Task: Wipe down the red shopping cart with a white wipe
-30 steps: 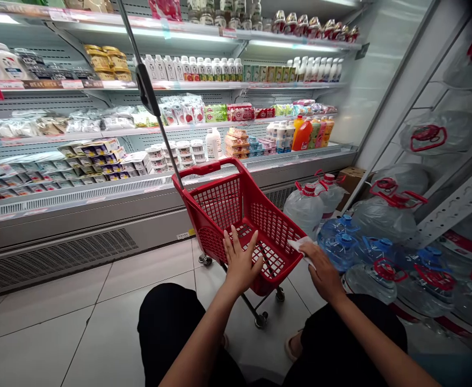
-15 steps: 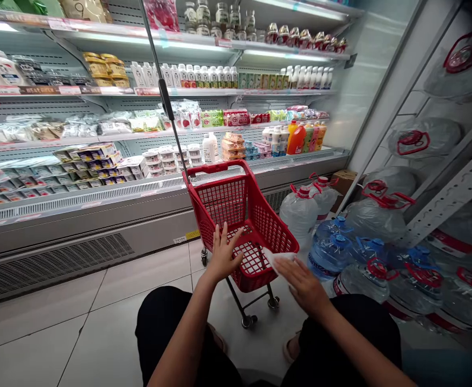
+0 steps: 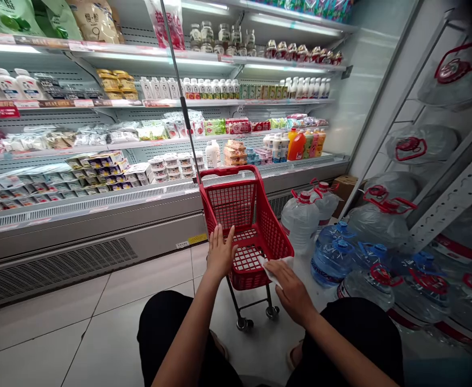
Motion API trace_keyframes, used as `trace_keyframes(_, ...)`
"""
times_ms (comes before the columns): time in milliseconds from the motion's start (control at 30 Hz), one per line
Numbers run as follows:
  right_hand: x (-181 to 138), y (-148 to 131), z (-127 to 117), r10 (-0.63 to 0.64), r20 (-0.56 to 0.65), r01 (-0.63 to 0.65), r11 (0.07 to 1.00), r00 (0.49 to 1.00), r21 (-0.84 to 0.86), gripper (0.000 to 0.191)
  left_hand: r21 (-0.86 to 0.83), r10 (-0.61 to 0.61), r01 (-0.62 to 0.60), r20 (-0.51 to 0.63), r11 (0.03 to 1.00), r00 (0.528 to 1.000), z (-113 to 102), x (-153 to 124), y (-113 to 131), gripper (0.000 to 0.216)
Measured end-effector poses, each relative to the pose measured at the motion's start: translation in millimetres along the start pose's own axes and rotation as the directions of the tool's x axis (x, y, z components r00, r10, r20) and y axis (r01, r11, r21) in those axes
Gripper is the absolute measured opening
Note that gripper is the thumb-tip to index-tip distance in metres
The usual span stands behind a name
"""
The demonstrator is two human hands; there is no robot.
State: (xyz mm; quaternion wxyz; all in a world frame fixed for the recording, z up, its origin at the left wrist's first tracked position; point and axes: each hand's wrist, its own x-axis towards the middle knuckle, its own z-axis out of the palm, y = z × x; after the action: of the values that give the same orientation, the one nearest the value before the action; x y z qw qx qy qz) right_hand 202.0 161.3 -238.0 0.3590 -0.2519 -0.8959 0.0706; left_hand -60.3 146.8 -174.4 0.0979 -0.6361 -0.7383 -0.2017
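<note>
A small red plastic shopping cart (image 3: 274, 228) stands in front of me, its basket facing me and holding nothing that I can see. My left hand (image 3: 220, 252) is spread open at the basket's near left side; whether it touches the rim I cannot tell. Under the fingers of my right hand (image 3: 290, 287) is a white cloth or tissue (image 3: 271, 273), held at the basket's near right corner. A thin dark pole (image 3: 182, 102) rises from the cart's far left corner.
Behind the cart runs an open refrigerated shelf unit (image 3: 171, 209) stocked with bottles, cups and packs. Large water bottles (image 3: 300, 220) crowd the floor on the right, with blue-capped jugs (image 3: 332, 260) among them. A perforated metal post (image 3: 453, 193) stands beyond. Pale tiles (image 3: 110, 333) cover the floor.
My right hand has moved a little left with the white cloth, onto the basket's near right corner. My left hand's fingers are closer together. The camera view has tilted slightly upward.
</note>
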Motion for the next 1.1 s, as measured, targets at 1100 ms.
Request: trace_keyframes(1100, -28.4, 10.2, -27.6, -0.267, 0.216, 0.289, 0.955, 0.939, -0.075, 0.082, 0.116, 0.480, -0.478, 0.015, 0.871, 0.877, -18.0, -16.4, -9.6, 0.069)
